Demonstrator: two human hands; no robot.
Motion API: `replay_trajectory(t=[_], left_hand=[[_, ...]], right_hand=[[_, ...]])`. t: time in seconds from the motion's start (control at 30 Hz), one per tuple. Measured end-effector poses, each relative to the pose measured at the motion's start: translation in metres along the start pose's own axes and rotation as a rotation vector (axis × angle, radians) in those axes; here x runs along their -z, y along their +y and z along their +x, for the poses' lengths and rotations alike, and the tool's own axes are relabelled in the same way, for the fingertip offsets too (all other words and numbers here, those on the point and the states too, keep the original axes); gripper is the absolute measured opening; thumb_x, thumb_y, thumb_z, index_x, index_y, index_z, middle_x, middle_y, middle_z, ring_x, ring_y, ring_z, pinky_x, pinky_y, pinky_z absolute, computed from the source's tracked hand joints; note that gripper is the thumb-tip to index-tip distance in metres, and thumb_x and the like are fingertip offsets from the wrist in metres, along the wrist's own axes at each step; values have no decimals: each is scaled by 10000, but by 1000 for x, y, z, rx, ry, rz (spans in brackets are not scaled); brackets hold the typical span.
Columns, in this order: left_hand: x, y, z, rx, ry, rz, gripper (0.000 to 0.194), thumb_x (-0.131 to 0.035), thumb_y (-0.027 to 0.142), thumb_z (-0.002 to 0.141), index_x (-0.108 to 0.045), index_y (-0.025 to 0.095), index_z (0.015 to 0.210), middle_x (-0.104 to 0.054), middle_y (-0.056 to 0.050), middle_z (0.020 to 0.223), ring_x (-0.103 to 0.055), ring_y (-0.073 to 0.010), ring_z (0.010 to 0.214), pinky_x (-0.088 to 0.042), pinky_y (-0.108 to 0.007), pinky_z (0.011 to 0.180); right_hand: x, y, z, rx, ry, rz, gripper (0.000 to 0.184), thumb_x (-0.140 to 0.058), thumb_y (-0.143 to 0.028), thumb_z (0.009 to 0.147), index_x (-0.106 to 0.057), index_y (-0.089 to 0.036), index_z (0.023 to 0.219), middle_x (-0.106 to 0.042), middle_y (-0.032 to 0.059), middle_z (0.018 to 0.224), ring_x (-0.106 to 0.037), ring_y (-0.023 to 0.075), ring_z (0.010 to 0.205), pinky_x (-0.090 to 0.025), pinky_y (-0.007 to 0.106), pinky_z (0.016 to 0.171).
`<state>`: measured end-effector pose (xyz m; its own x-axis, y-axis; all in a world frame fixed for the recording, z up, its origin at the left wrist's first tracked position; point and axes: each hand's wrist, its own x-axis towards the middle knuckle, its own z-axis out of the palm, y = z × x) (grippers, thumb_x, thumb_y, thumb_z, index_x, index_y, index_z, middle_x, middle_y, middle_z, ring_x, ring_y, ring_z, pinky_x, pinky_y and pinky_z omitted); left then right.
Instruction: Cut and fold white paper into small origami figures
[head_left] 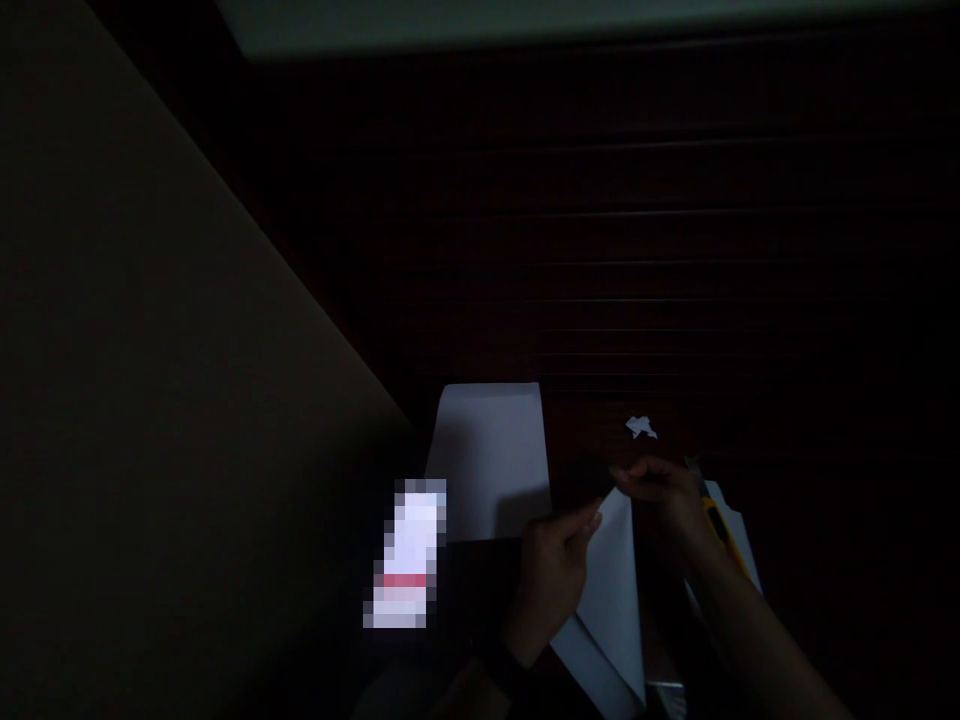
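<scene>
Dark surface (577,400), edges lost in gloom; folded sheet (616,570) cut off below, left hand's (555,565) fingers pinching it, right hand's (667,495) closed at its tip, grip unclear

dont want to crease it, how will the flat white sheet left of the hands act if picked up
The flat white sheet looks thin, so it should be light and probably sag if lifted by a corner. It may crease easily, as the similar-looking folded paper at the left hand has a large fold.
</scene>
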<state>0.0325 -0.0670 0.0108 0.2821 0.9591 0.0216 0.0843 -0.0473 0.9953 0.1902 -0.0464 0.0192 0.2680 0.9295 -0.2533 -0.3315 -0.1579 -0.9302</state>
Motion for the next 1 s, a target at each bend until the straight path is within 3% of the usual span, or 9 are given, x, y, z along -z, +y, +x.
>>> replay_trajectory(t=[0.13, 0.3, 0.43, 0.57, 1.0], left_hand=[[2, -3, 2, 47, -17, -16, 275, -508, 312, 855, -652, 236, 1077, -680, -22, 1048, -630, -192, 942, -495, -284, 830], [5, -13, 7, 146, -79, -51, 278, -564, 363, 810, -711, 145, 899, -710, -53, 797, -641, -193, 737, -491, -247, 634], [6, -15, 8, 201, 18, -141, 292, -590, 359, 792, -696, 118, 918, -703, -85, 868, -627, -192, 788, -470, -245, 669], [7, -13, 7, 235, 6, -181, 292, -602, 364, 780, -697, 117, 902, -701, -98, 885, -625, -194, 767, -465, -256, 662], [6, -9, 7, 199, -37, -157, 272, -622, 372, 758, -663, 109, 703, -644, -42, 664, -549, -127, 602, -387, -203, 536]], right_hand=[[0, 3, -1, 16, -12, -52, 200, -767, -259, 616, -582, -184, 602, -603, -22, 598, -545, 146, 555, -405, 278, 557], [-1, -1, -3, -3, -28, -242, 220, -738, -327, 652, -590, -168, 615, -562, -20, 578, -503, 126, 533, -371, 259, 529], [-1, 0, -4, -55, -146, -352, 238, -684, -371, 702, -625, -152, 631, -561, -4, 588, -495, 127, 546, -354, 254, 522], [3, 4, -4, -68, -184, -349, 247, -663, -376, 725, -629, -151, 628, -561, -4, 577, -488, 125, 545, -351, 254, 529], [0, -3, -3, 29, -244, -530, 284, -635, -393, 749, -647, -136, 628, -558, -4, 576, -457, 110, 539, -335, 232, 511]])
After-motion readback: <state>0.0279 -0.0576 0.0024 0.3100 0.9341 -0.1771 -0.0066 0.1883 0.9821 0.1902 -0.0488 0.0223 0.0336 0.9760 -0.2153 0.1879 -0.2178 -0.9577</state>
